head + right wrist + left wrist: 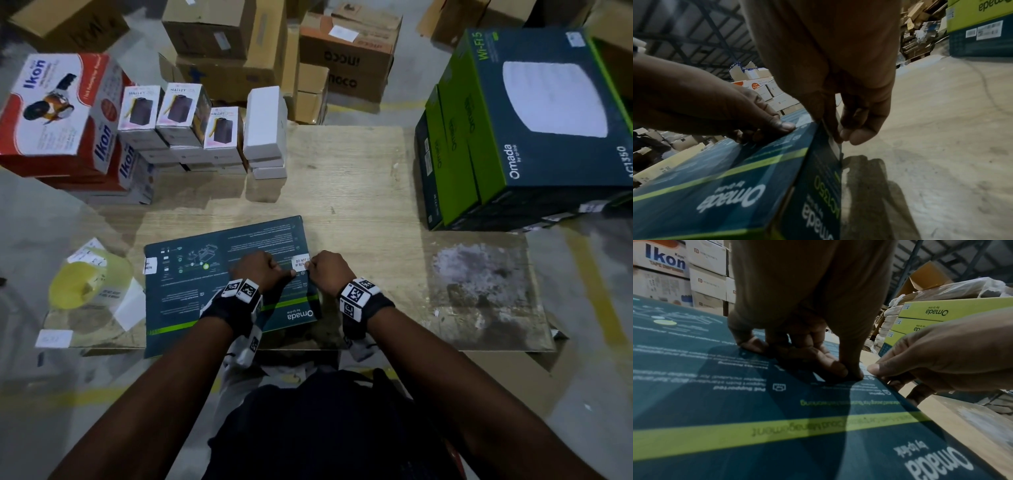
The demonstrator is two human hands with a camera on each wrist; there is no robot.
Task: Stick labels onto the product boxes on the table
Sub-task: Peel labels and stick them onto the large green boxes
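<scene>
We find the box [212,281] lying flat on the table [359,192], a white label [300,262] folded over its right edge. On the box top the left hand [259,271], fingers curled in, presses its thumb on the label; beside the box's right wall the right hand [329,274] pinches the label's hanging end.

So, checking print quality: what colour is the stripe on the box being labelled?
Stripe: lime green, best in left wrist view.

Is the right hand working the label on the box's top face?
No: the right hand pinches the label down on the Omada box's side face, below the top edge.
</scene>
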